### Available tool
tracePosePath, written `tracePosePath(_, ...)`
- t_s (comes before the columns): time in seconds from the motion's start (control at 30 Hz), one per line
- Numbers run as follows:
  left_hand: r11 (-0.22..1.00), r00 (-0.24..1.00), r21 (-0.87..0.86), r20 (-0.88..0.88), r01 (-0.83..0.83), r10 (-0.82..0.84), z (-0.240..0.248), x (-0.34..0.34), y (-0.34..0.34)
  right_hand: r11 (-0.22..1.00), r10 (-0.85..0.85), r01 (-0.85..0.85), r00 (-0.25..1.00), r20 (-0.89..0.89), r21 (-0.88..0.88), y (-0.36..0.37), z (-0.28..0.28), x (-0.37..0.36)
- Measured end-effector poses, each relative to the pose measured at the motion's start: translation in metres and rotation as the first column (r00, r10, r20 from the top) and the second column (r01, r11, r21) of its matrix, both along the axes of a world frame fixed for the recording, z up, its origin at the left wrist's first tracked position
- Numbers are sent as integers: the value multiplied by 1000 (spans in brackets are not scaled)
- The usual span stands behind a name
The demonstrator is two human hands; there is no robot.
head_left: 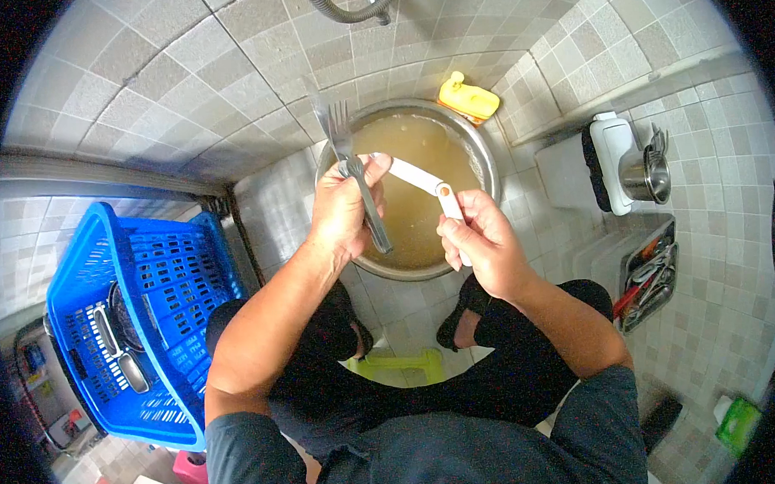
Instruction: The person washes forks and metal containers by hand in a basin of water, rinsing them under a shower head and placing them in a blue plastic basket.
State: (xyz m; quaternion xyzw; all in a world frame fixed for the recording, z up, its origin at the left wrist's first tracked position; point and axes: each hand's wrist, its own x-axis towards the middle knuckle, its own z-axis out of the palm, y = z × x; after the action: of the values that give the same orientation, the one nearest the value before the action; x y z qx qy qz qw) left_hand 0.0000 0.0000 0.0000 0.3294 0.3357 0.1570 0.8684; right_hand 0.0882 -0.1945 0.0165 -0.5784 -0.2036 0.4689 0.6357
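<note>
My left hand (343, 201) is closed around a metal fork (343, 141), its tines pointing up and away from me. A thin blade-like piece (316, 95) stands beside the tines, blurred. My right hand (483, 234) grips the near arm of a white hinged tool (411, 175) with an orange dot at its pivot. The tool's far arm reaches across to my left thumb, which appears to touch its end. Both hands are above a round metal basin (493, 153) of cloudy brownish water. What lies under the water cannot be seen.
A blue plastic basket (170, 258) with metal utensils stands at left. A yellow bottle (470, 100) lies behind the basin. At right are a metal cup (646, 177), a white-and-black brush-like item (611, 162) and a cutlery tray (649, 271). A green stool (400, 365) is beneath me.
</note>
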Motion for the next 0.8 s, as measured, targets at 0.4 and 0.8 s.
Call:
tracePosePath(0.4, 997, 992, 26, -100, -77, 80, -2, -2, 22, 986, -165, 154, 923, -347, -61, 5, 12, 15)
tracePosePath(0.8, 952, 947, 39, 96, 303, -306, 8, -6, 5, 992, 61, -117, 804, -591, -57, 7, 20, 9)
